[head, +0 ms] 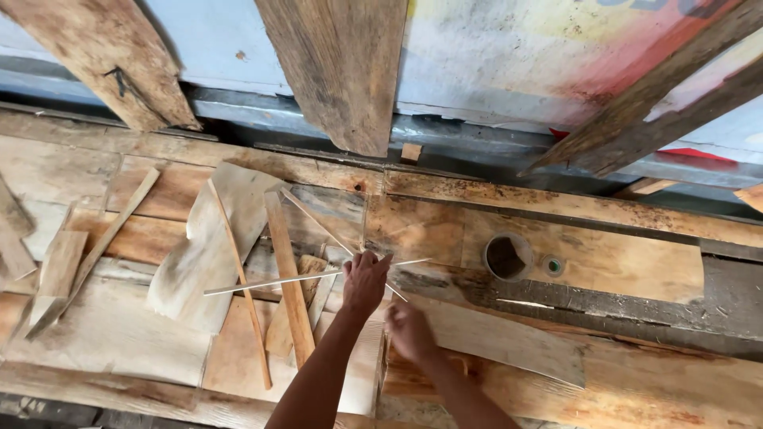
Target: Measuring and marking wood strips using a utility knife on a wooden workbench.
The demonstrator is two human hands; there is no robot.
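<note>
Both forearms come up from the near edge of the counter [620, 389], a rough bench of worn planks and plywood offcuts. Right hand [410, 330] sits nearest, blurred, fingers curled loosely over a pale flat board [509, 342] that runs off to the right; can't tell if its grip has hold of anything. Left hand [365, 280] is just beyond it, grip pinched shut w/ fingertips closed on thin pale sticks: a long thin stick [270, 282] lying nearly level, stretching left from the hand & poking out a bit to the right, and a second thin stick [318, 222] crossing it on a slant, up-left to down-right. Both sticks meet at the fingers, roughly mid-counter.

Left of the hands: an orange-brown wood strip [288, 278] lying near-to-far, a narrower slat [238, 278] beside it, both over a broad curved grey veneer sheet [211, 254]. Further left, a long wedge-shaped batten [95, 254] lies on a slant near the left edge.

Right of the hands, well apart: a round hole [506, 257] in the counter, w/ a small green-centred ring [553, 264] just beside it.

Far edge: a small wood block [411, 152] against a grey metal rail, weathered planks [342, 71] leaning up on a painted wall.
</note>
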